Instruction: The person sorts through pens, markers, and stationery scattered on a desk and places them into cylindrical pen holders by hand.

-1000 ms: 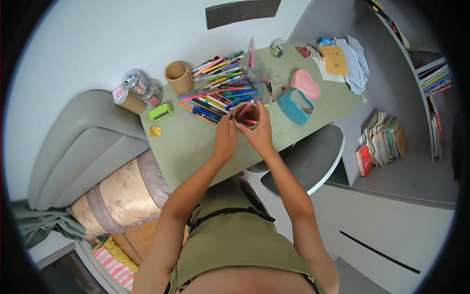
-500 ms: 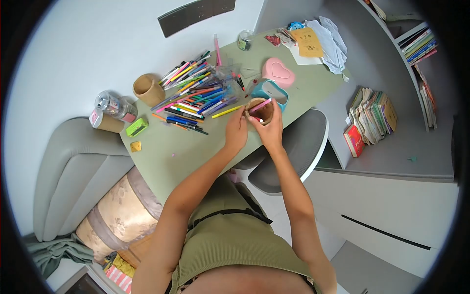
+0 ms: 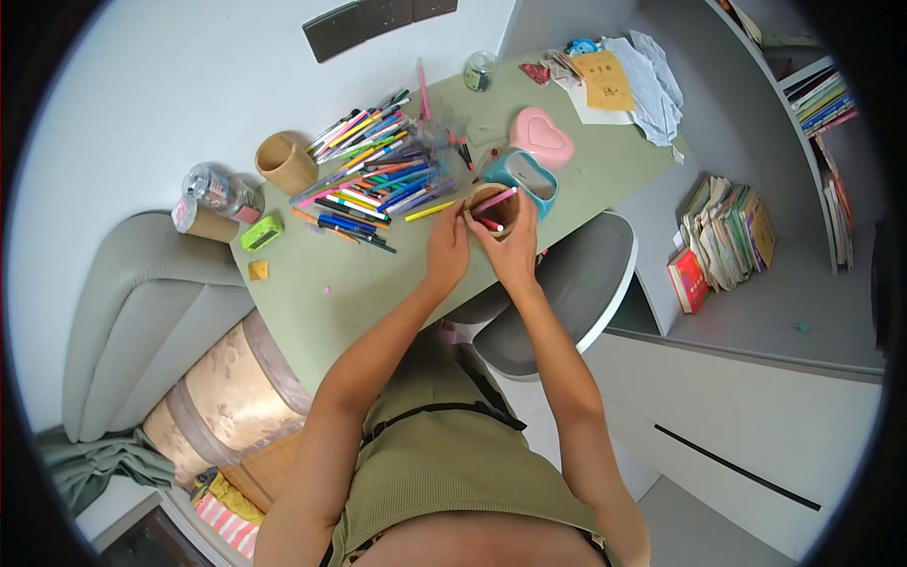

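Observation:
Both hands are at a brown round pen cup point(image 3: 493, 207) on the green desk point(image 3: 378, 274). My left hand point(image 3: 447, 253) rests against the cup's left side. My right hand point(image 3: 513, 251) grips its near and right side. Pink and red pens point(image 3: 494, 200) stick out of the cup. A large pile of coloured pens point(image 3: 378, 175) lies spread on the desk just left of the cup. A yellow pen point(image 3: 430, 211) lies between the pile and my left hand.
A second brown cup point(image 3: 285, 163) stands at the pile's far left. A teal holder point(image 3: 525, 176) and pink heart box point(image 3: 539, 138) sit behind the cup. A jar point(image 3: 219, 192), green sharpener point(image 3: 262, 232), papers point(image 3: 633, 85) and grey chair point(image 3: 576, 283) surround the desk.
The view shifted between frames; the hands stay on the cup. The cup has moved away from the pen pile, toward the teal holder.

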{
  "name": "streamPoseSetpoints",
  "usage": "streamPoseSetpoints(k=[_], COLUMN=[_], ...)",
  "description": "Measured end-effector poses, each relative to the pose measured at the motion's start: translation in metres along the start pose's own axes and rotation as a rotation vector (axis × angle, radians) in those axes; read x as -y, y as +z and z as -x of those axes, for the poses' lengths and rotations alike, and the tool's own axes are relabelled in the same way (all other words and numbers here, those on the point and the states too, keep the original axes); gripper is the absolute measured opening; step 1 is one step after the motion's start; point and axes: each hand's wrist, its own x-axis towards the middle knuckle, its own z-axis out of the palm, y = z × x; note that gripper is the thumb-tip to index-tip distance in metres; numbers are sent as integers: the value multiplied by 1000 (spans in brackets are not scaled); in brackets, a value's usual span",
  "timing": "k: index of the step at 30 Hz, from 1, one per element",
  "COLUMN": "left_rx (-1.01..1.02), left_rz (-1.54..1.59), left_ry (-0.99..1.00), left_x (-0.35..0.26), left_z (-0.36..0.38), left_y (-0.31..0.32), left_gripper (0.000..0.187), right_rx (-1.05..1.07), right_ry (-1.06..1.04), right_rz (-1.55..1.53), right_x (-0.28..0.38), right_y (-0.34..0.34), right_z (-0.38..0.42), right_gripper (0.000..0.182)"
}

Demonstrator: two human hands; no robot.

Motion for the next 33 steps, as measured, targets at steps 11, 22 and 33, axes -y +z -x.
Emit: streamPoseSetpoints(k=[11, 22, 33], left_rx=[-143, -199, -160], left_rz=[-103, -499, -707], left_ry=[14, 124, 178], left_x=[4, 74, 91], left_z=[9, 4, -19], left_y=[-70, -227, -243], left_gripper=[22, 25, 31], right_rx=[-53, 296, 362], right_ry=[-456, -467, -424], right_rz=[344, 294, 281], right_x=[55, 69, 67], right_y=[46, 197, 223], right_z=[6, 31, 20], right_gripper=[61, 23, 17])
